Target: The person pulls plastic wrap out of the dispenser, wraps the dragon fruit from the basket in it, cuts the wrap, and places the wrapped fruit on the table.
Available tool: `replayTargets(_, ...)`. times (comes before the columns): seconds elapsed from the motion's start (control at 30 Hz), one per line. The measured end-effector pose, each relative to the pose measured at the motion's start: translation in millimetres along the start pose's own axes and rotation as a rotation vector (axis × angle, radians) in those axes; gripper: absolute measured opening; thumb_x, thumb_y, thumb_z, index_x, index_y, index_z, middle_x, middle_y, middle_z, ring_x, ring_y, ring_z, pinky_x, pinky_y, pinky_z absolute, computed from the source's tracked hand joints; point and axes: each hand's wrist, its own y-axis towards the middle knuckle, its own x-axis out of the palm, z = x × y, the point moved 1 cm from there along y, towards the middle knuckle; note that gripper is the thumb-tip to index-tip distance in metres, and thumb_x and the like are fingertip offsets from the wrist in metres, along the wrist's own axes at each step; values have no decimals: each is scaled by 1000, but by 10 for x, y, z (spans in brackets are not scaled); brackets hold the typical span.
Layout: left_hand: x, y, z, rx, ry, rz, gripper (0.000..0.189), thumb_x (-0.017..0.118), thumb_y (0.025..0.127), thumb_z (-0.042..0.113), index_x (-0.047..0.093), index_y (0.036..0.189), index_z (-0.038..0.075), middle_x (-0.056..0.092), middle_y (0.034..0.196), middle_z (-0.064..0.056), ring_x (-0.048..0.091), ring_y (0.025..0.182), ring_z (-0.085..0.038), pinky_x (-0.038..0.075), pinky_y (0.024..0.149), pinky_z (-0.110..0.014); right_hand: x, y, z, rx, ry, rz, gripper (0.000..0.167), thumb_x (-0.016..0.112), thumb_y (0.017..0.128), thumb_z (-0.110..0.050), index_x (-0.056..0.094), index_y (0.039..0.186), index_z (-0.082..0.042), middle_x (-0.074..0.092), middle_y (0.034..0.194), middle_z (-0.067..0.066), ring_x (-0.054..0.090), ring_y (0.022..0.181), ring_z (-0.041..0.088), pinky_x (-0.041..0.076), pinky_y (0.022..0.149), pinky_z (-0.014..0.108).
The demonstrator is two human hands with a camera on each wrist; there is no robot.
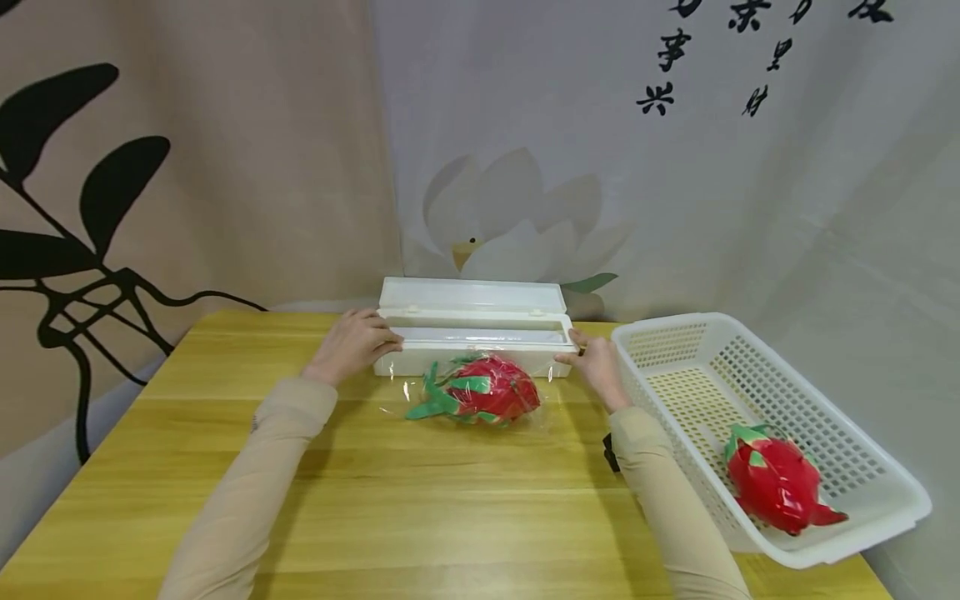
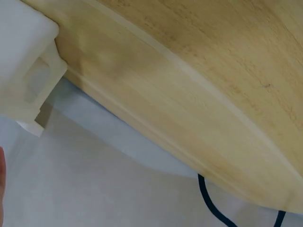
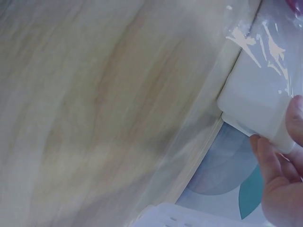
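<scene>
Where my left hand [image 1: 356,343] grips: white box [image 1: 474,320], left end
Right hand [image 1: 598,367]: pinching its right end
Wrapped dragon fruit [image 1: 498,390]: between my hands, before the box

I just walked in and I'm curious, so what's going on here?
A person has both hands on a long white box: the left hand touches one end, and the right hand grips the other. The box's lid is open. In front, a red-and-green fruit lies in clear plastic on the table. A similar fruit sits in the white basket at the right.
</scene>
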Motion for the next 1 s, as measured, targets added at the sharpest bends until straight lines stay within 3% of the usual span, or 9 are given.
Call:
replayTargets(0.2,8,-12,23,-16,67,20,19,71,82,33,77,90,17,75,86,-1,63,83,-22,52,77,-37,22,-4,-2,25,6,-9,60,78,76,-25,56,127,0,54,132,16,17,40,5,23,38,18)
replayTargets(0.3,15,-21,20,-36,54,29,19,72,81,33,77,89,17,74,84,-3,64,73,-20,52,66,-32,32,-3,-1,33,13,-14,61,78,76,-25,56,127,-1,54,133,15,18,40,5,24,39,18)
replayTargets(0.47,50,-49,-16,-57,-9,33,20,72,81,32,76,89,14,74,87,-8,63,58,-17,43,45,-22,42,1,-2,32,13,-6,61,79,76,-26,56,127,-2,54,133,15,17,39,5,24,38,18)
replayTargets(0.57,70,-73,-36,-68,-42,17,22,71,83,31,74,90,11,73,95,-13,65,60,-19,45,46,-22,46,-5,5,32,14,-8,61,78,76,-26,56,127,-2,54,133,14,16,38,5,24,38,18)
replayTargets(0.77,79,-156,-58,-90,-85,2,28,74,79,28,68,91,4,67,100,-18,68,69,-25,57,60,-31,43,-14,13,39,19,-15,61,78,76,-26,55,128,-2,52,135,14,15,38,4,24,37,18)
replayTargets(1.0,70,-148,-37,-145,-109,-2,24,72,81,27,69,90,6,66,100,-14,67,69,-24,56,59,-29,41,-5,0,38,-18,-11,62,77,77,-29,55,128,-3,52,135,14,17,39,4,24,38,17)
